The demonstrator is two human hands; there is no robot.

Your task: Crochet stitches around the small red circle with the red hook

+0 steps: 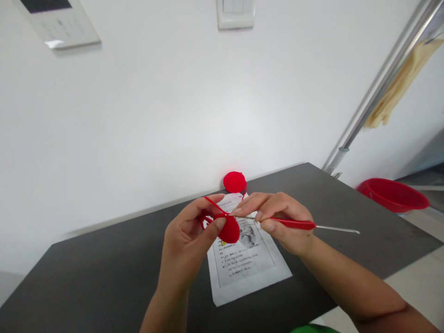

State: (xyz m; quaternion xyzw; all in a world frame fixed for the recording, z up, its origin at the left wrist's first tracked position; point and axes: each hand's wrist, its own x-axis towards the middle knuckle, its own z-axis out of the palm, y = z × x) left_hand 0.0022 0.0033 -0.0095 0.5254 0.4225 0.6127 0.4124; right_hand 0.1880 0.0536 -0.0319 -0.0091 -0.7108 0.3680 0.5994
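Pinched between the thumb and fingers of my left hand (190,236) is a small red crochet piece (230,230), rounded at its lower edge. Red yarn (212,202) runs over the left index finger to the top of the piece. My right hand (286,217) is closed around a crochet hook (294,224) with a red handle and a metal tip at each end. The hook's left tip meets the top edge of the crochet piece; the exact stitch is too small to make out. Behind the hands, a ball of red yarn (234,181) rests against the wall.
A printed sheet of paper (249,273) lies under my hands on the dark table (114,268). The white wall (156,115) stands close behind. On the right are a metal pole (378,88), a hanging yellowish cloth (398,88) and a red basin (393,196) beyond the table edge.
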